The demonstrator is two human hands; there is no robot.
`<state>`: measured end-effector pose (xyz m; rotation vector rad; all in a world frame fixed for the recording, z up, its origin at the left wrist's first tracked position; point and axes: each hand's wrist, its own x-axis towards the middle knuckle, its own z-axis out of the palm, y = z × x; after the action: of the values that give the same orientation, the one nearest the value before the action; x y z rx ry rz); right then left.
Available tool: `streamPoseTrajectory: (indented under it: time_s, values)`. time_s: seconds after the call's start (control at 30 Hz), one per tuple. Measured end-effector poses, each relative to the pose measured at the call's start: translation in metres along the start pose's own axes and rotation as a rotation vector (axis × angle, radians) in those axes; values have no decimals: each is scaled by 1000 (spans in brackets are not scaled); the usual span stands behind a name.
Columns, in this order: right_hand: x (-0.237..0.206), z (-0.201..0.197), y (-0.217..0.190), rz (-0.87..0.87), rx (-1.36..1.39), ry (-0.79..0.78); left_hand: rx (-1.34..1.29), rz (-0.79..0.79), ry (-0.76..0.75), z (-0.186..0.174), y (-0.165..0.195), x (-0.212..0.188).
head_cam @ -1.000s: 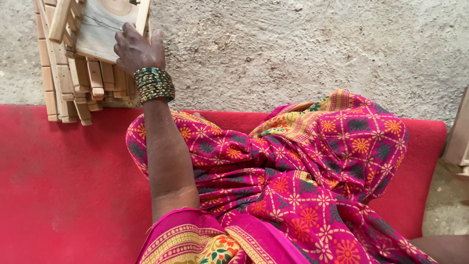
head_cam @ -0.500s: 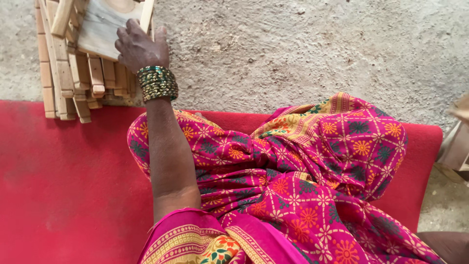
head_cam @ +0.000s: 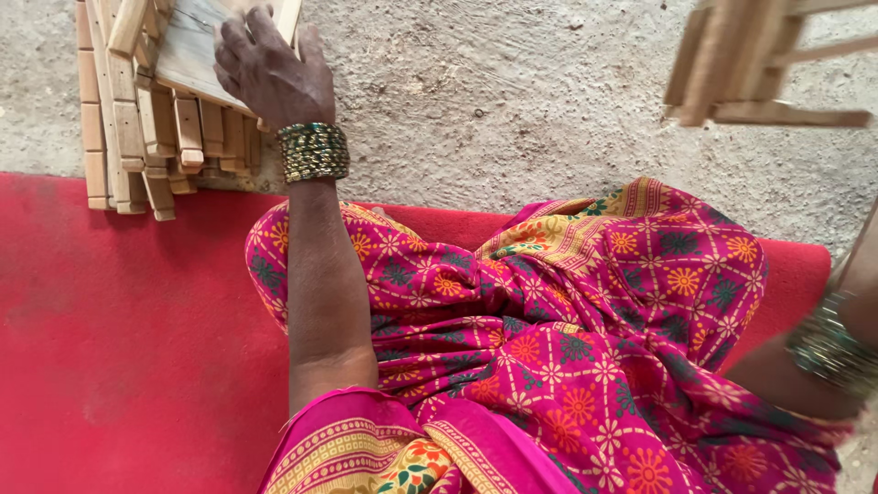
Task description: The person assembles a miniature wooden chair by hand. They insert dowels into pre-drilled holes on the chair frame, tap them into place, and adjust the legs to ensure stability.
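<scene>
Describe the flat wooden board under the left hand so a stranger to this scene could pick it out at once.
Start at the red mat and go to its upper left edge, where a stack of wooden pieces sits on the concrete floor. The flat wooden board lies tilted on top of that stack, under the left hand. Unlike the narrow notched sticks around it, it is one broad, pale, smooth panel.

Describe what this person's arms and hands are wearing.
The left hand is bare, with a stack of green and gold bangles at the wrist. The upper arm shows a pink sleeve with yellow patterned trim. The right wrist carries similar bangles, blurred; the right hand is out of view.
</scene>
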<state>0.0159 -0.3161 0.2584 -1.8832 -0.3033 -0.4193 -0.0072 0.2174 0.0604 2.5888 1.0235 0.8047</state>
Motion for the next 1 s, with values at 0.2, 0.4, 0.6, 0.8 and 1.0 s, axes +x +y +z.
streamPoseTrajectory:
  time_s: [0.2,0.4,0.6,0.8,1.0]
  values:
    - [-20,64,-40,-181,-99,-144,-287,253,136,6,38,-13]
    - [-88,143,-61,-219,-189,-625,-1225,-220,-720,-12,77,-47]
    - [-133,181,-63,-85,-122,-738,-1595,-827,-1242,-15,76,-61]
    - [-142,190,-60,91,9,-880,-1695,-1153,-1071,-10,70,-79]
    - [-141,177,-54,225,249,-901,-1709,-1267,-926,-12,70,-77]
